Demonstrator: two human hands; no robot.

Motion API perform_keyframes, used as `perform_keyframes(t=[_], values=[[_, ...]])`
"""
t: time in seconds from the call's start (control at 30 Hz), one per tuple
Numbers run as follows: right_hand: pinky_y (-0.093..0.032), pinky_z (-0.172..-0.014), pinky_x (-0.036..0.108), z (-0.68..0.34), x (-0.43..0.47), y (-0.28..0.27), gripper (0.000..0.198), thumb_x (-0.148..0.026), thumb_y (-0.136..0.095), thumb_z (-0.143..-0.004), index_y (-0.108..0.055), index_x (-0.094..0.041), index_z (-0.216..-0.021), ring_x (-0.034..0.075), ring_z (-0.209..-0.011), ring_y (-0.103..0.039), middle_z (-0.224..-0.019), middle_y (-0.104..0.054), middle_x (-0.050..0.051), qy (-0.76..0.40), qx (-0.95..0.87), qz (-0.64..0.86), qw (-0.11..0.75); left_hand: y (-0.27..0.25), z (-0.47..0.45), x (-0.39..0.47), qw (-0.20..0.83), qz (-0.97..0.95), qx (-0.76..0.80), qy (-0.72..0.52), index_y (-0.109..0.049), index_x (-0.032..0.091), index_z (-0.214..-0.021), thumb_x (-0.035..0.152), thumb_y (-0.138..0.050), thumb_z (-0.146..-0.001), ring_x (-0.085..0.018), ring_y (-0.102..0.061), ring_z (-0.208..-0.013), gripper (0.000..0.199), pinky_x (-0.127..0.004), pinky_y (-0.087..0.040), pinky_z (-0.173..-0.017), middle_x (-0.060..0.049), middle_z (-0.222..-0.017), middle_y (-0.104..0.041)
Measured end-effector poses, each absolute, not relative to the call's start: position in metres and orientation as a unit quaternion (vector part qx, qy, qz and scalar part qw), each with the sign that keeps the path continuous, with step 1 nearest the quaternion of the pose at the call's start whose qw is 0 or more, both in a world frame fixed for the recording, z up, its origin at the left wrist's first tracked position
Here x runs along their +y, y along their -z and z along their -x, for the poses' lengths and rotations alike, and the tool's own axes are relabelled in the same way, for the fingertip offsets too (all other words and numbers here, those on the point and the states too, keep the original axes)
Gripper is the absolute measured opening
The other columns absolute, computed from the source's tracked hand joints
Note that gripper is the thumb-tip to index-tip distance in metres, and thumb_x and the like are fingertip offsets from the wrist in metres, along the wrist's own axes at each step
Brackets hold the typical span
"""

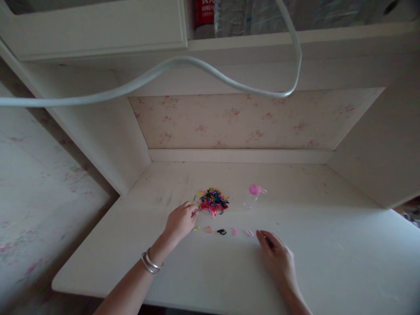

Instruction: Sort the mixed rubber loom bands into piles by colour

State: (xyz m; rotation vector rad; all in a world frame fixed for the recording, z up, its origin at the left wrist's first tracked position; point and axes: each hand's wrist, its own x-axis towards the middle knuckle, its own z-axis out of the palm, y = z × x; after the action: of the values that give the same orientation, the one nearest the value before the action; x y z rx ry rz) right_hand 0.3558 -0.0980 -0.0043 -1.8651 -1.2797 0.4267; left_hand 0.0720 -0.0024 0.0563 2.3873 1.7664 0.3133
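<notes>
We've got five little band clumps (222, 232) lined up on the desk (203, 271); the mixed pile (213, 201) looks left to do. Our left hand (182, 222) is at its edge, right hand (278, 256) beside the clumps, both narrow, can't tell if holding anything.
</notes>
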Motion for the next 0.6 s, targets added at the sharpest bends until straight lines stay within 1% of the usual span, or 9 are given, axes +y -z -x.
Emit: perform_keyframes(t=[0.13, 0.3, 0.43, 0.6], values=[[-0.044, -0.062, 0.022, -0.357, -0.097, 0.004, 0.043, -0.057, -0.046, -0.082, -0.069, -0.020, -0.079, 0.017, -0.066, -0.061, -0.075, -0.069, 0.004, -0.177, -0.500, 0.735, 0.422, -0.048, -0.075, 0.012, 0.075, -0.801, 0.588, -0.086, -0.065, 0.025, -0.091, 0.026, -0.050, -0.088, -0.014, -0.060, -0.087, 0.016, -0.023, -0.042, -0.074, -0.001, -0.097, -0.062], [-0.044, -0.063, 0.022, -0.358, -0.098, 0.002, 0.041, -0.055, -0.047, -0.083, -0.069, -0.020, -0.081, 0.017, -0.070, -0.062, -0.080, -0.070, 0.004, -0.189, -0.490, 0.729, 0.439, -0.040, -0.079, 0.014, 0.086, -0.796, 0.594, -0.078, -0.066, 0.022, -0.084, 0.024, -0.048, -0.088, -0.014, -0.060, -0.083, 0.018, -0.023, -0.042, -0.073, -0.003, -0.094, -0.062], [-0.044, -0.064, 0.022, -0.357, -0.099, -0.002, 0.041, -0.054, -0.047, -0.084, -0.069, -0.019, -0.081, 0.017, -0.070, -0.061, -0.079, -0.070, 0.004, -0.192, -0.492, 0.725, 0.442, -0.039, -0.077, 0.010, 0.099, -0.789, 0.597, -0.103, -0.066, 0.021, -0.084, 0.024, -0.046, -0.089, -0.013, -0.060, -0.082, 0.021, -0.023, -0.041, -0.073, -0.003, -0.094, -0.061], [-0.045, -0.064, 0.023, -0.356, -0.099, -0.005, 0.043, -0.054, -0.046, -0.084, -0.069, -0.019, -0.080, 0.018, -0.071, -0.062, -0.081, -0.070, 0.006, -0.194, -0.489, 0.721, 0.451, -0.041, -0.072, 0.008, 0.136, -0.777, 0.592, -0.165, -0.068, 0.022, -0.087, 0.027, -0.047, -0.088, -0.013, -0.060, -0.081, 0.021, -0.023, -0.041, -0.075, -0.003, -0.094, -0.062]])
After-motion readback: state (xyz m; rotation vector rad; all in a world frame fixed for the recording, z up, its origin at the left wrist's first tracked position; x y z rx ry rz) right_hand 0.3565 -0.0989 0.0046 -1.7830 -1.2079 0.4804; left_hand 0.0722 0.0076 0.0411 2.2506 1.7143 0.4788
